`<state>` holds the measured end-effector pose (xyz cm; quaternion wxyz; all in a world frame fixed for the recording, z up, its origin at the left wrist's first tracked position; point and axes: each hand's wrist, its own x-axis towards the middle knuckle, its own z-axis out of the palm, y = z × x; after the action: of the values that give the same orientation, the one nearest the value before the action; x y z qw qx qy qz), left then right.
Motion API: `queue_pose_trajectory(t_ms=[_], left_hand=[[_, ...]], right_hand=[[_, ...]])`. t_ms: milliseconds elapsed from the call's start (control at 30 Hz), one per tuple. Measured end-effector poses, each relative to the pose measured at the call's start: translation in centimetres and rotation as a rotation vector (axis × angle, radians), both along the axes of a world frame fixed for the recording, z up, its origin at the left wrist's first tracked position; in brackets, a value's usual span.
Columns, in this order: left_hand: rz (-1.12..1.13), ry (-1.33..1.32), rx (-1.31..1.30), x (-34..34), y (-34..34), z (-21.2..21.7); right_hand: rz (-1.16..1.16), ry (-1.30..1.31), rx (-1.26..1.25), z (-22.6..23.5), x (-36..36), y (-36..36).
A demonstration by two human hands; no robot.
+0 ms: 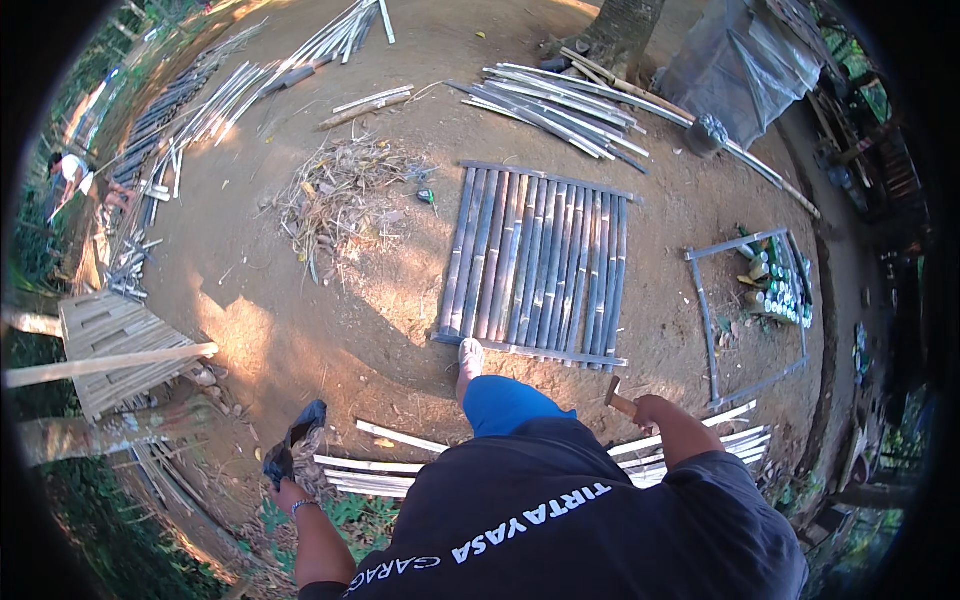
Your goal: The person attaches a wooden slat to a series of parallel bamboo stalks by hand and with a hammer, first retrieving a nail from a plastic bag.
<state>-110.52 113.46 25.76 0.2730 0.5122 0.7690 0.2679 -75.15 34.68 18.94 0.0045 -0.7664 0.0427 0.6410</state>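
A crumpled black plastic bag (296,440) hangs from my left hand (287,494), whose fingers are closed on it. My right hand (655,412) grips a hammer (622,403) by its wooden handle, head pointing away from me. Ahead of me on the dirt lies a panel of dark split-bamboo slats (535,265) with crosspieces along its far and near edges. One of my feet is at the panel's near edge. What is inside the bag cannot be seen.
Light bamboo strips (380,476) lie beside me. More bamboo strips (560,105) are piled beyond the panel. A bamboo frame (712,345) with green and white pieces inside is at right. Dry shavings (340,195) and a slatted board (125,350) are left. Far left, a person (72,175) bends down.
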Motion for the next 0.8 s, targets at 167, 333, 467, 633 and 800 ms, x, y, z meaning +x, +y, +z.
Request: queue_pose_trajectory(t_ms=[167, 333, 467, 633, 800], left_hand=[[-0.136, -0.098, 0.089, 6.3, 7.4, 1.4], [-0.238, -0.088, -0.02, 10.2, 10.6, 5.5], [-0.344, 0.037, -0.104, 11.5, 14.8, 5.0], [-0.648, 0.476, -0.096, 13.1, 19.9, 3.7], [-0.715, 0.397, -0.082, 16.5, 28.4, -1.6]], right_hand=[[0.28, 0.088, 0.015, -6.7, 1.0, 3.6], [-0.107, 0.05, -0.037, -3.1, 4.4, 15.4], [0.09, -0.117, 0.166, -1.7, 7.5, 22.3], [-0.199, -0.239, 0.339, 5.7, 9.1, 30.0], [-0.523, -0.204, 0.327, 6.0, 4.4, 31.8]])
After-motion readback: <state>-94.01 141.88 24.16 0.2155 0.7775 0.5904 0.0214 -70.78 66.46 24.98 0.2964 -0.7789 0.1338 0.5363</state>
